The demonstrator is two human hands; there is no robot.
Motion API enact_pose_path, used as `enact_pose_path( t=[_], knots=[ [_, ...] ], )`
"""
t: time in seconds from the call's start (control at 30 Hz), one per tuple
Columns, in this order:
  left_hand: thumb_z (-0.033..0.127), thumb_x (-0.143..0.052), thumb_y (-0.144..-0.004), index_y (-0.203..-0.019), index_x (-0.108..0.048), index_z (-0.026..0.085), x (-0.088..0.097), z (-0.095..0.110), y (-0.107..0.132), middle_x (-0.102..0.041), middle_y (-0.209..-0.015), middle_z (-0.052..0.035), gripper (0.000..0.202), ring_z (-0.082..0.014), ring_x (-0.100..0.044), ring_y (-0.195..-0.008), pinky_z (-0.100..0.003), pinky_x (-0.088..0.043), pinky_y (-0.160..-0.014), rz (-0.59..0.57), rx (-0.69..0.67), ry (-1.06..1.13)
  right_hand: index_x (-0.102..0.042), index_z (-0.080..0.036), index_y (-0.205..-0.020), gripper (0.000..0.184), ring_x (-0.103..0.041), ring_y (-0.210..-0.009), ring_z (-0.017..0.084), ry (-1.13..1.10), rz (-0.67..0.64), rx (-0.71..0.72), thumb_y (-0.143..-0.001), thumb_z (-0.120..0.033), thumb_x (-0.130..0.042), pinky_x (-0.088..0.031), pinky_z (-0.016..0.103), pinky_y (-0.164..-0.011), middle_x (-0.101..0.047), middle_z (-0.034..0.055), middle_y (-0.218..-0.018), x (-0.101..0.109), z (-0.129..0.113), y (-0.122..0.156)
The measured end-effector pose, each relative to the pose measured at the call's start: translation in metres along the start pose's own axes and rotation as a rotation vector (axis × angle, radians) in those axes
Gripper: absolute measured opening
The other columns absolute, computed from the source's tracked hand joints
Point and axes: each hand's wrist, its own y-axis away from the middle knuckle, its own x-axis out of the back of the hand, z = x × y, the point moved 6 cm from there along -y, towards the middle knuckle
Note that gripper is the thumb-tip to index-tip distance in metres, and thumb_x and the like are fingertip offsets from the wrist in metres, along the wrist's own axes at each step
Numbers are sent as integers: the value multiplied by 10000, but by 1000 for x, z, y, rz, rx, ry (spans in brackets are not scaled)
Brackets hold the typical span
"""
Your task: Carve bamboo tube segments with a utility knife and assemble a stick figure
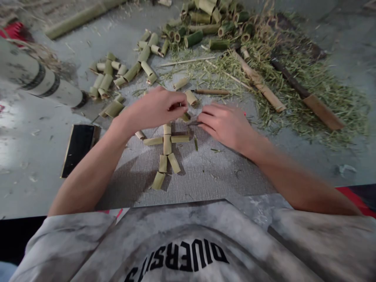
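Observation:
My left hand (160,105) is closed, its thumb and fingers pinching a short green bamboo piece (185,116). Fingers of my right hand (225,121) are wrapped round a knife, whose blade (193,122) points left against or very near that piece; its handle is mostly hidden. Below the hands, cut bamboo pieces lie in the shape of a small figure (167,145), with arms out to both sides and two legs. Just beyond the fingers sits a loose bamboo piece (191,98). A slim wooden-handled tool (210,92) lies behind it.
Jointed bamboo figures (143,55) lie at the back left. A heap of bamboo tubes (202,23) and green shavings (329,90) spread behind and right, with a dark-handled cleaver-like tool (293,84) on them. A black phone-like slab (78,149) and a white cylinder (44,78) are left.

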Motion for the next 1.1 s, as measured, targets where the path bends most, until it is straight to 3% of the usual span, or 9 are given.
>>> enact_pose_path(
  t=[0.1,0.2,0.37,0.47,0.6,0.67,0.8,0.97,1.1],
  knots=[
    [399,-541,-1100,-1049,-779,207,13,1,6,-772,-798,-48,310,-164,-624,-643,-349,-461,-695,64,47,181,-746,-192,-1133,245,-655,-929,258,25,32,-46,-1146,-252,-508,-386,385,-757,-767,117,-1092,3,5,2],
    [379,-551,-1095,-1120,-794,227,23,6,15,-801,-905,-88,287,-206,-729,-777,-348,-537,-703,57,47,374,-748,-182,-1137,271,-647,-864,249,14,84,-107,-1129,-254,-487,-383,385,-739,-771,120,-1048,8,9,4],
    [337,-605,-1065,-1257,-785,227,35,19,40,-790,-1320,-128,285,-212,-758,-1004,-368,-664,-886,93,55,707,-742,-199,-1081,315,-619,-801,240,-41,118,-132,-1126,-252,-435,-386,387,-714,-764,96,-950,11,11,6],
    [278,-653,-1011,-1300,-759,252,25,23,58,-785,-1308,-111,310,-217,-776,-1012,-360,-686,-862,102,80,885,-748,-207,-1068,289,-676,-896,261,-48,201,-144,-1109,-235,-464,-445,400,-775,-794,104,-1005,14,12,7],
    [337,-753,-995,-1386,-718,295,-3,30,81,-800,-1102,-83,396,-234,-816,-910,-380,-707,-814,41,53,1115,-735,-215,-1039,247,-697,-954,280,-62,270,-135,-1084,-213,-492,-502,420,-857,-788,108,-992,15,11,7],
    [369,-810,-969,-1440,-693,298,-16,33,90,-796,-1042,-69,491,-212,-809,-807,-338,-683,-730,51,53,1247,-707,-221,-1018,227,-688,-956,286,-69,275,-133,-1075,-206,-488,-509,427,-868,-768,111,-978,15,11,7],
    [375,-842,-961,-1367,-713,291,-34,39,95,-801,-993,-47,435,-174,-785,-691,-290,-645,-651,77,1,1457,-632,-251,-981,177,-667,-961,295,-114,275,-138,-1067,-211,-483,-503,437,-869,-737,107,-968,17,11,5],
    [376,-883,-934,-1268,-692,302,-45,22,91,-794,-961,-17,392,-181,-808,-816,-268,-663,-699,236,18,1504,-567,-269,-1039,152,-590,-842,262,-210,309,-170,-1104,-265,-429,-451,418,-779,-672,76,-934,23,9,9],
    [478,-862,-972,-1275,-639,297,-52,7,95,-803,-959,-17,418,-184,-818,-802,-270,-671,-715,316,101,1481,-557,-256,-1112,174,-595,-883,269,-275,336,-77,-1115,-331,-400,-459,436,-788,-673,105,-1040,31,-10,14]
  ],
)
